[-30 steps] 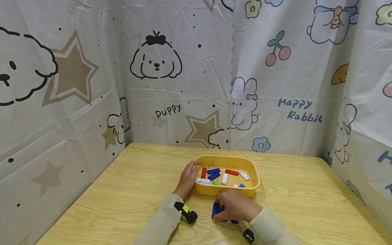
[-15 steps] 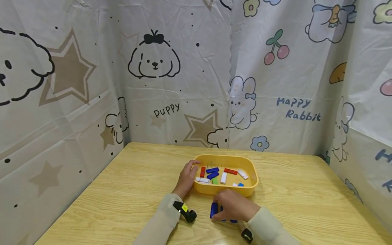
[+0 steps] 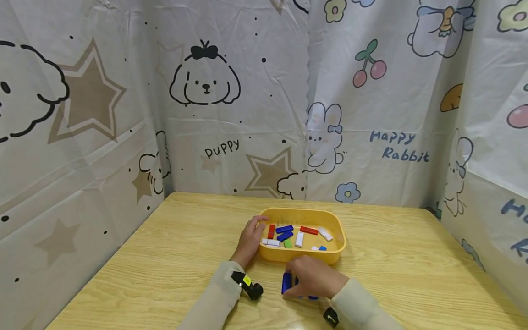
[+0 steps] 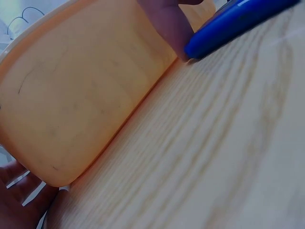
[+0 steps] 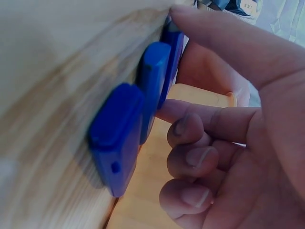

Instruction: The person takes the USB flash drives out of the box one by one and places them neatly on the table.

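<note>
My left hand holds the left end of a yellow tub, fingers bent over its rim. In front of the tub, my right hand pinches the leftmost of several oblong blue plastic pieces end to end between thumb and index finger. The right wrist view shows three of them side by side on edge: the pinched blue piece, a middle blue piece and a near blue piece with a small hole. The other right fingers curl toward the palm, touching none of these. From above, this hand partly hides the row.
Inside the tub lie loose pieces of the same kind: red, blue, white and green. All stand on a wood-grain table. A printed curtain encloses its back and sides.
The head view has shifted slightly, so everything appears a little further left. Both hands, the tub and the blue pieces keep nearly the same places relative to each other.
</note>
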Available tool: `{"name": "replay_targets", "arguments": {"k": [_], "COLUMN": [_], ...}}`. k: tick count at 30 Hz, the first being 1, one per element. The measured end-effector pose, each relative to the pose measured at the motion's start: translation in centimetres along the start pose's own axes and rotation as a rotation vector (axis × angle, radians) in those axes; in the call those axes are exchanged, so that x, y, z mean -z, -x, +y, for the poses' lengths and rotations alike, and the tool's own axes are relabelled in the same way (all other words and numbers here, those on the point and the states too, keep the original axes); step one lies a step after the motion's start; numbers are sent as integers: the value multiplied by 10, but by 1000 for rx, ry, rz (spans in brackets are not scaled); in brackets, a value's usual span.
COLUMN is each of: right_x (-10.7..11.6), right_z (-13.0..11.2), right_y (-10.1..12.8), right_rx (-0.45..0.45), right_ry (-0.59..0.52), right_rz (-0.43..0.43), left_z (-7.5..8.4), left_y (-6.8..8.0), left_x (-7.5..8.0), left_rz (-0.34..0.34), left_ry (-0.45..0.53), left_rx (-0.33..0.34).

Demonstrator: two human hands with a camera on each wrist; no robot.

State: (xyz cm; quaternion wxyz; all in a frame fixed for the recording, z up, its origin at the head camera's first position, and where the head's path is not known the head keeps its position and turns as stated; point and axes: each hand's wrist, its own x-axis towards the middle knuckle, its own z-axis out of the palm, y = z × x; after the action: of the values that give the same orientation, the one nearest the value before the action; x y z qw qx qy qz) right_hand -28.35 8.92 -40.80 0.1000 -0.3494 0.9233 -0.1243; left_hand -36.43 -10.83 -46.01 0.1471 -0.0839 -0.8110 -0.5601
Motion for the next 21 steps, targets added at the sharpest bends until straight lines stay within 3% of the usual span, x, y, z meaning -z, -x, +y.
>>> {"name": "replay_targets", "arguments": {"k": [11,21], "right_x": [3,9], "right_z": [1,2], "right_y": [2,3], "right_rx": [-10,117], "right_ry": [2,-46], "right_rz": [11,169], "left_z": [-2,-1], "left_y": [-1,-1], "left_x": [0,1], "left_rz": [-9,-2], "left_ry": [9,3], "left_rx": [7,-4]}}
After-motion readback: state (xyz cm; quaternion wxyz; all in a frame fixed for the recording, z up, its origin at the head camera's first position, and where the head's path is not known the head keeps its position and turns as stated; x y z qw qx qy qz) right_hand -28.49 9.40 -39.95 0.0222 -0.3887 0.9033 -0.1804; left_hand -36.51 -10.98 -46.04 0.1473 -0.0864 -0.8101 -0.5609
